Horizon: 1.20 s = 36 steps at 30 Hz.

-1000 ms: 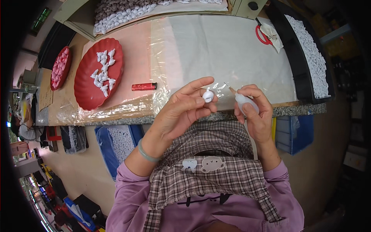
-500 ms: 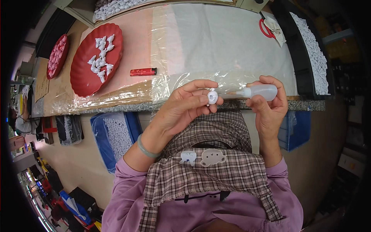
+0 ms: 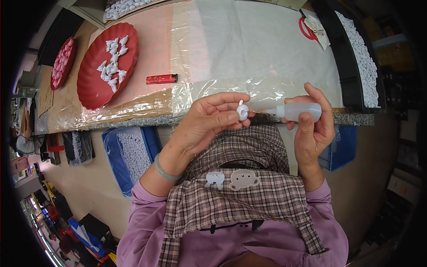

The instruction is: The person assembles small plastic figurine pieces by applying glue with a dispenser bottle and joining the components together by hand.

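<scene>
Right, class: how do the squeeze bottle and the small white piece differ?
The squeeze bottle is larger and elongated; the white piece is small and rounded. The bottle is translucent, the piece opaque white. The right hand holds the bottle, the left hand the piece. Both are hand-held.

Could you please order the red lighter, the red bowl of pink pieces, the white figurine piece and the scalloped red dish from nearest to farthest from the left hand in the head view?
1. White figurine piece, held in the left hand
2. Red lighter, left of the hand
3. Scalloped red dish, farther left
4. Red bowl, left of the dish
</scene>
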Each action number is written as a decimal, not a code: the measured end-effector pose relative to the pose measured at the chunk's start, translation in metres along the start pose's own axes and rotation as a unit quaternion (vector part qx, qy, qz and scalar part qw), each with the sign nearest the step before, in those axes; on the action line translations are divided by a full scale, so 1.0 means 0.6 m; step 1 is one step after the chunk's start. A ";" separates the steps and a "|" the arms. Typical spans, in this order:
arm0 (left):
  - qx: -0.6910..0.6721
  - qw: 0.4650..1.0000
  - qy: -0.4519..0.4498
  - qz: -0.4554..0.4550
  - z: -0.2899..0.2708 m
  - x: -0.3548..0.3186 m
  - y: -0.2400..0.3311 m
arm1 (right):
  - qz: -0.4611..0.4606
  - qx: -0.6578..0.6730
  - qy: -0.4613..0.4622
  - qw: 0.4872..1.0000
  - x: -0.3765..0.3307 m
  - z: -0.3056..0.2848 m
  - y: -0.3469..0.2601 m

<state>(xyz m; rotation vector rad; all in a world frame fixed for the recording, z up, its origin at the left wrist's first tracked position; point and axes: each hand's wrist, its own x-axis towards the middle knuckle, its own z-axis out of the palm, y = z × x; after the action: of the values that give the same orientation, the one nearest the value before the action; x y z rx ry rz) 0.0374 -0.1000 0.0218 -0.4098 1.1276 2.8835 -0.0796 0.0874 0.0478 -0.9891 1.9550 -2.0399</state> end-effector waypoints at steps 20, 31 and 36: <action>-0.016 1.000 -0.024 0.000 -0.011 -0.001 -0.010 | -0.043 -0.079 -0.048 0.995 -0.008 -0.003 0.004; -0.016 1.000 0.005 0.005 -0.010 -0.001 -0.013 | -0.089 -0.112 -0.050 0.988 -0.008 -0.003 0.014; -0.031 0.999 -0.021 0.007 -0.015 0.002 -0.014 | -0.111 -0.151 -0.055 0.981 -0.009 -0.003 0.011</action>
<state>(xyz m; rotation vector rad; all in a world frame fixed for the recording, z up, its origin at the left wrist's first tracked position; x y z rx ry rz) 0.0396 -0.0999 0.0093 -0.3441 1.0419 2.9304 -0.0788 0.0910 0.0398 -1.4101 2.2251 -1.7723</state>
